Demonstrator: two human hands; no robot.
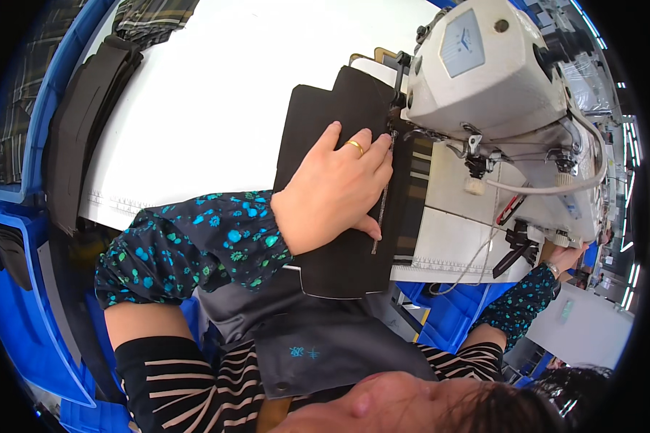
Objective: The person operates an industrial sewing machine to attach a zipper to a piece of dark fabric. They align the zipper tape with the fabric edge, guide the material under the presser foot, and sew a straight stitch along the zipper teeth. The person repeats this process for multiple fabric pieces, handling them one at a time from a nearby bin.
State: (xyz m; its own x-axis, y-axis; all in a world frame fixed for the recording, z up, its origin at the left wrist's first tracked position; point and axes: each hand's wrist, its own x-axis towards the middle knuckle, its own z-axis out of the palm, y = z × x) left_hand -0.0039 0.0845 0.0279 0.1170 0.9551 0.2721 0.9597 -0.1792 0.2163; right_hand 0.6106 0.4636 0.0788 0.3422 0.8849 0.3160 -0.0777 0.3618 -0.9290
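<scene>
White tabletop (217,94), blue bin (33,155) of striped cloth (11,94), left fingers (372,155) unclenched on fabric (314,130), right fingers (575,252) unclear

dark fabric panel (305,128), lying flat

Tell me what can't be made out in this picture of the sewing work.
All in the head view:
Right hand: small, partly hidden by the sewing machine; its grip is unclear.
Striped fabric: its extent beneath the dark fabric panel is hidden.
Dark fabric panel: the patch under the left hand is covered.
Lower-left blue bin: cut off by the left edge.
</scene>
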